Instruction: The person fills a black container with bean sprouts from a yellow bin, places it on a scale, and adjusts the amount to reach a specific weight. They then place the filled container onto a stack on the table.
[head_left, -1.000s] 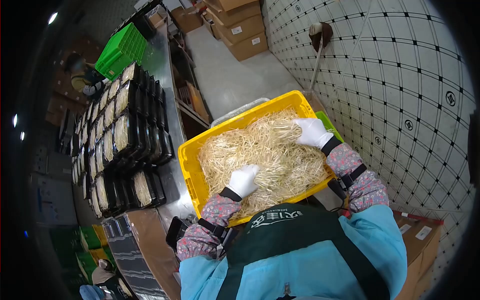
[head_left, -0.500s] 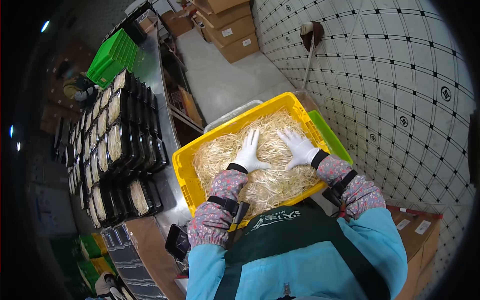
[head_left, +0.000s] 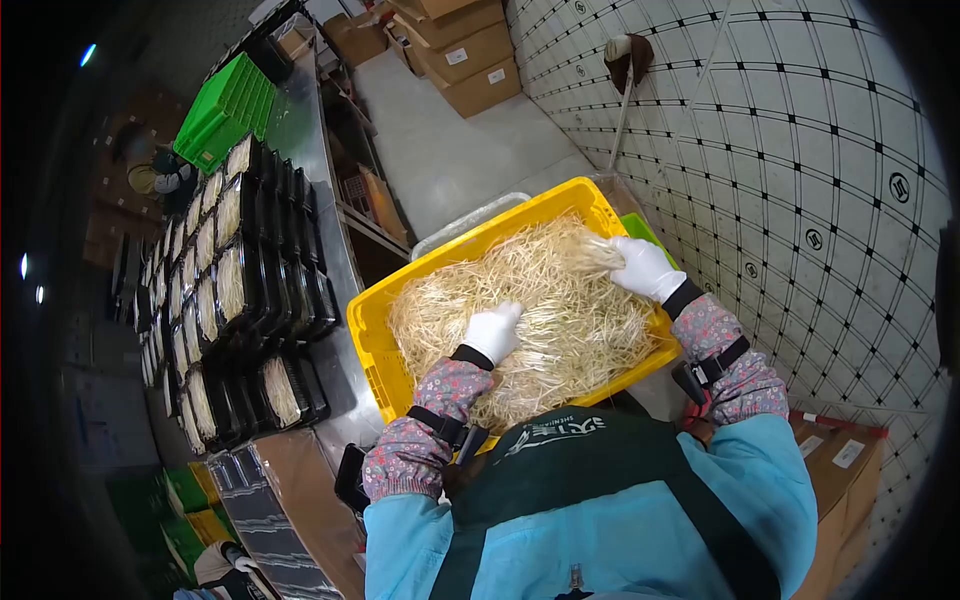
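A yellow crate (head_left: pixel 385 375) in front of me is heaped with thin, pale, straw-like strands (head_left: pixel 560 310). My left hand (head_left: pixel 494 333), in a white glove, presses into the middle of the heap with its fingers curled into the strands. Near the crate's right rim, my white-gloved right hand (head_left: pixel 646 270) is closed around a clump of strands (head_left: pixel 592 250) at the heap's far right side. Parts of the left fingertips are hidden in the strands.
Black trays (head_left: pixel 230 280) of pale strands stand stacked on a metal table (head_left: pixel 300 110) at the left, with a green crate (head_left: pixel 225 110) behind. Cardboard boxes (head_left: pixel 480 85) stand at the back. A tiled wall (head_left: pixel 800 220) runs along the right. Other people (head_left: pixel 160 180) work at the far left.
Both hands were spread flat on the heap. The right hand has moved right towards the rim and closed on a clump; the left has curled its fingers into the strands.
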